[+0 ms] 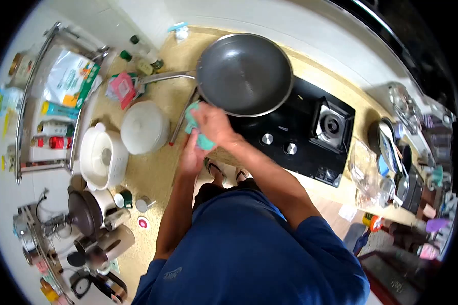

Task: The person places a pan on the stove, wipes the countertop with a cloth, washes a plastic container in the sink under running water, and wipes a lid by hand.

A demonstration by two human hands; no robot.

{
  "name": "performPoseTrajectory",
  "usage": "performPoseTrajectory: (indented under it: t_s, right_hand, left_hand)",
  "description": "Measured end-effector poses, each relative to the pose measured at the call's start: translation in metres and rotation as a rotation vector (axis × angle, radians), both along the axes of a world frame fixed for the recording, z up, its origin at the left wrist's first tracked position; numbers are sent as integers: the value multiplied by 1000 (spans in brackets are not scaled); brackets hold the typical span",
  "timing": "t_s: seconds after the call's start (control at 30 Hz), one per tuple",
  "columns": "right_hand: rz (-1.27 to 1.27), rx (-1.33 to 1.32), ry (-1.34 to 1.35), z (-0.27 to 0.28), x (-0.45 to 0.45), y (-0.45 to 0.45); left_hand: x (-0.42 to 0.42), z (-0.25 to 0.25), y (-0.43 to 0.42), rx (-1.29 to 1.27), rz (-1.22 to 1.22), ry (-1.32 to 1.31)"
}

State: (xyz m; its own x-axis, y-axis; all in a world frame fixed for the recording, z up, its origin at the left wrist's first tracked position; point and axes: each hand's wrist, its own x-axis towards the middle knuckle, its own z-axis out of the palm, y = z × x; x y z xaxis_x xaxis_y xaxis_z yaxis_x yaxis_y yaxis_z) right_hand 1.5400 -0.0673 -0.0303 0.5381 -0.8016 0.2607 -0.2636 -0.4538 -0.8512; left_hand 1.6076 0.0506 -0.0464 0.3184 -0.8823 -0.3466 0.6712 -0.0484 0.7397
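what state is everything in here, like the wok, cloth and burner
wok: upright, uncovered, empty
green cloth: bunched between left hand and right hand
right burner: bare, no visible flame
white two-handled container: open
green-capped bottle: capped

L hand (190,154) & R hand (212,122) on green cloth (205,143), nr wok (245,74) over black hob (304,129).

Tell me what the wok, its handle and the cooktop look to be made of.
Wok: dark metal, probably nonstick-coated, given its smooth grey sheen.
Handle: likely steel, silvery and shiny.
Cooktop: black, glossy glass or enamel; the shine fits either.
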Motion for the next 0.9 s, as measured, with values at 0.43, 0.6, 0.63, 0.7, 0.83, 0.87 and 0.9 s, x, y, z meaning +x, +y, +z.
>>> performPoseTrajectory:
  t_s: [0.43,0.6,0.63,0.7,0.83,0.87,0.9]
  right_hand:
    - [320,1001,-292,67,-15,21]
    - [137,455,-259,-7,6,57]
    - [170,241,-209,-11,8,59]
    - [228,-9,-102,-4,10,57]
    - [162,-157,-7,6,16,24]
    - [208,-122,-7,16,17,18]
    - [212,-157,41,20,23,17]
  left_hand:
    - [3,14,-4,-266,-137,631]
    - [1,-17,-11,-405,63,269]
    - [3,-19,-6,-289,125,238]
    - [-8,17,11,-24,297,119]
    - [7,-35,42,349,371,-471]
    - [6,-27,49,364,407,-462]
    - [1,-6,52,236,484,-306]
